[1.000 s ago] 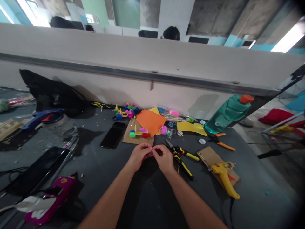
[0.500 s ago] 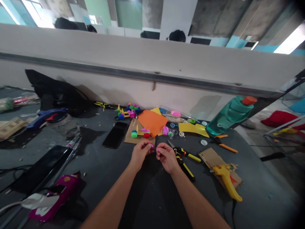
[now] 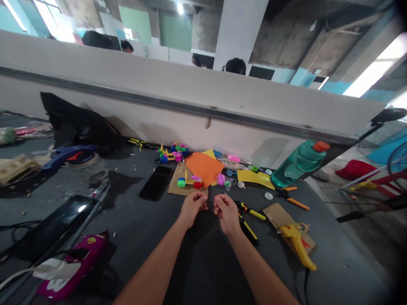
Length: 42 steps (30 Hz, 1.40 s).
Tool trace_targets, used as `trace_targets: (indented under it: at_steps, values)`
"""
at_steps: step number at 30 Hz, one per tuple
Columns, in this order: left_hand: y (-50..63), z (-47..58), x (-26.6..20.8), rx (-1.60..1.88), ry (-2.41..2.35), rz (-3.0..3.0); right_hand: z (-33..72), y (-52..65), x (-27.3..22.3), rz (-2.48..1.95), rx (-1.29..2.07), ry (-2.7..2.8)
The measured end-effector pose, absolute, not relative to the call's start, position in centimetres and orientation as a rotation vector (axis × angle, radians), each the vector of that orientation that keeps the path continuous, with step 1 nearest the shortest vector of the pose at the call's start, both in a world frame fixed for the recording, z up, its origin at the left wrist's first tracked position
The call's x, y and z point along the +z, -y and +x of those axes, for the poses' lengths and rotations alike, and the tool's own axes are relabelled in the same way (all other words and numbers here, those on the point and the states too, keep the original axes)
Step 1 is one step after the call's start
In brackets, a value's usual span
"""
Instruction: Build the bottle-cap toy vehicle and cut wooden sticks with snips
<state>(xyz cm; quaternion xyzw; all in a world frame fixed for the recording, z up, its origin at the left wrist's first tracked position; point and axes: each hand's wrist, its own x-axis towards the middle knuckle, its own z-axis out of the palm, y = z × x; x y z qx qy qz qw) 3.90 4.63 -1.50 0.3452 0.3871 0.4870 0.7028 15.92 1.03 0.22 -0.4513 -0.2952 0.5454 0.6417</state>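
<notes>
I hold my left hand [image 3: 193,206] and right hand [image 3: 226,211] just apart above the dark bench [image 3: 143,237]; both sets of fingers are curled together, pinching something too small to make out; yellow-handled pliers [image 3: 246,218] lie just right of them; a cardboard piece [image 3: 178,186] with a small wheeled toy [image 3: 189,182] sits beyond.

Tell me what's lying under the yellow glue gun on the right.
The yellow glue gun lies on a brown piece of cardboard, which rests on the dark table. Something red shows beside the gun's body. What else the gun covers cannot be seen.
</notes>
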Motion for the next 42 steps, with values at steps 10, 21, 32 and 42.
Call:
trace_targets:
  at_steps: [10,21,32,42]
  values:
    - [-4.8,4.2,-1.9,1.079,-0.882,0.805,25.3,-9.7,4.7,-1.708,0.599,1.338]
    - [-4.6,4.3,-1.6,1.049,-0.894,0.836,24.3,-14.3,3.0,-2.064,0.303,1.840]
    - [-4.6,4.4,-1.5,1.061,-0.882,0.813,19.3,-9.1,1.5,-1.907,-0.250,2.166]
    - [-4.6,4.4,-1.4,1.074,-0.876,0.824,19.5,-9.0,0.3,-1.663,-0.369,2.043]
